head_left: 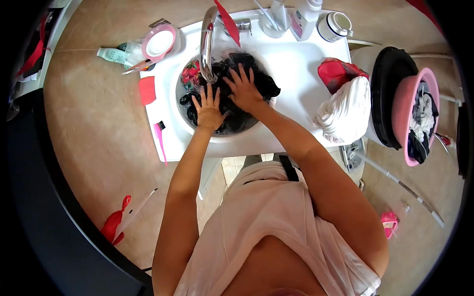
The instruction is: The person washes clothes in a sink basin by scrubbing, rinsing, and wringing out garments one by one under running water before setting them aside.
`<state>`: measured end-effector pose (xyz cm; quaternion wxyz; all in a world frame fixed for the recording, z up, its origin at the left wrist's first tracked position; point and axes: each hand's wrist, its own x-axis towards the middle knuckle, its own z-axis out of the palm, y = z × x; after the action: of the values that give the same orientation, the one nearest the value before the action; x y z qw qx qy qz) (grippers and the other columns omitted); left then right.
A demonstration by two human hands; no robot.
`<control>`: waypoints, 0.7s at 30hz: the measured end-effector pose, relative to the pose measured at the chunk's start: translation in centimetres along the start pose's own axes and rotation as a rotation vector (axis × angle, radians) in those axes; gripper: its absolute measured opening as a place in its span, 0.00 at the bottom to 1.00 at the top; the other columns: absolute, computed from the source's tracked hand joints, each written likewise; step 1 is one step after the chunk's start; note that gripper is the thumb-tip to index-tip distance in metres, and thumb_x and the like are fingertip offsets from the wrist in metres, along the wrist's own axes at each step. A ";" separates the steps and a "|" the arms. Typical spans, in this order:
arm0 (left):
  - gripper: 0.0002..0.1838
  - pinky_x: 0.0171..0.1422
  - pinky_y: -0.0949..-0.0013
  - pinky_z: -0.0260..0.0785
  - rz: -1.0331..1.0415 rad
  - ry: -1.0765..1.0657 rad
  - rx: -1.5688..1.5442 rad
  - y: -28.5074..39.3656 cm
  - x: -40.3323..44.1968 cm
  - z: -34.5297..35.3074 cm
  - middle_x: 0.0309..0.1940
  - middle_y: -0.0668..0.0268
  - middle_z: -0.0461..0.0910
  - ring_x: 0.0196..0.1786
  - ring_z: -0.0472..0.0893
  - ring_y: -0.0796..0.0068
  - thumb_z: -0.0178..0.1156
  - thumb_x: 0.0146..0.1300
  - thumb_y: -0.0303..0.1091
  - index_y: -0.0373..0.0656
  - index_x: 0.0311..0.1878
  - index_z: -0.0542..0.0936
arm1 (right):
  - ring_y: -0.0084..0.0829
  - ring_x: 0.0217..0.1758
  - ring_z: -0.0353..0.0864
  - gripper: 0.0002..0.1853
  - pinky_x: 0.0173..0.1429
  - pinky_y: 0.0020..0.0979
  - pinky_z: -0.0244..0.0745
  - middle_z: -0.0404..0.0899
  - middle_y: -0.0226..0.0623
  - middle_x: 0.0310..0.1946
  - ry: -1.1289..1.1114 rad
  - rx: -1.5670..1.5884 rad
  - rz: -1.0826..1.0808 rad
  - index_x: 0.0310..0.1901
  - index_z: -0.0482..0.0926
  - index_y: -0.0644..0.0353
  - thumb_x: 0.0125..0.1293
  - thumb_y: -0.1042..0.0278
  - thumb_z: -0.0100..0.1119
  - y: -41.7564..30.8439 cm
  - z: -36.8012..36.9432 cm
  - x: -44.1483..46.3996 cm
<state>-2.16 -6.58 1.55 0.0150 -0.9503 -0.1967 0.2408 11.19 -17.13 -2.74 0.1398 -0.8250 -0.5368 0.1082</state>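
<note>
Dark wet cloth [237, 114] lies in water in the round sink basin [178, 81]. My left hand [209, 109] rests on it near the basin's front, fingers spread. Further right and slightly higher, my right hand [244, 91] presses on the cloth, its fingers also apart. Part of the black cloth hangs over the basin's right rim. A red and green patterned piece [191, 75] shows at the basin's left side. Above the cloth, between my hands, is the end of the chrome faucet [207, 49].
White cloth [348, 111] and a red cloth [335, 73] lie on the counter's right. Beyond is a pink tub [402, 106] with clothes. A cup [335, 27] and bottle [306, 19] stand behind. A pink brush [160, 138] and pink bowl [161, 42] are at left.
</note>
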 end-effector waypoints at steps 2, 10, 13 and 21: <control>0.48 0.75 0.31 0.30 -0.023 -0.021 0.212 0.1 1.1 2.7 0.78 0.54 0.35 0.79 0.36 0.47 0.60 0.60 0.51 0.48 0.78 0.47 | 0.55 0.78 0.38 0.32 0.76 0.62 0.32 0.47 0.48 0.75 -0.013 0.009 -0.032 0.69 0.65 0.54 0.65 0.52 0.55 0.2 0.6 0.3; 0.38 0.72 0.27 0.31 0.008 -0.082 0.127 0.0 4.3 6.7 0.76 0.52 0.46 0.78 0.41 0.46 0.52 0.66 0.41 0.49 0.77 0.51 | 0.54 0.79 0.31 0.29 0.78 0.59 0.24 0.42 0.50 0.76 0.161 0.466 0.133 0.68 0.67 0.55 0.66 0.56 0.51 1.2 10.0 2.8; 0.37 0.72 0.25 0.31 -0.085 -0.285 -0.086 -0.5 7.0 6.6 0.76 0.51 0.46 0.78 0.42 0.46 0.50 0.67 0.43 0.51 0.78 0.50 | 0.56 0.78 0.37 0.29 0.77 0.59 0.27 0.46 0.53 0.74 -0.063 0.602 0.336 0.67 0.67 0.57 0.63 0.59 0.50 1.8 9.4 6.3; 0.32 0.77 0.41 0.40 -0.024 -0.027 -0.333 -1.4 1.7 1.8 0.78 0.60 0.43 0.79 0.45 0.52 0.52 0.69 0.38 0.53 0.75 0.57 | 0.48 0.78 0.46 0.27 0.77 0.56 0.38 0.54 0.43 0.74 -0.085 -0.140 -0.099 0.65 0.70 0.55 0.65 0.58 0.51 1.6 2.3 2.5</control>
<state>-2.14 -4.81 -0.63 -0.1425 -0.9338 -0.2456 0.2176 12.81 -15.21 -5.52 0.0641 -0.7999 -0.5885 0.0981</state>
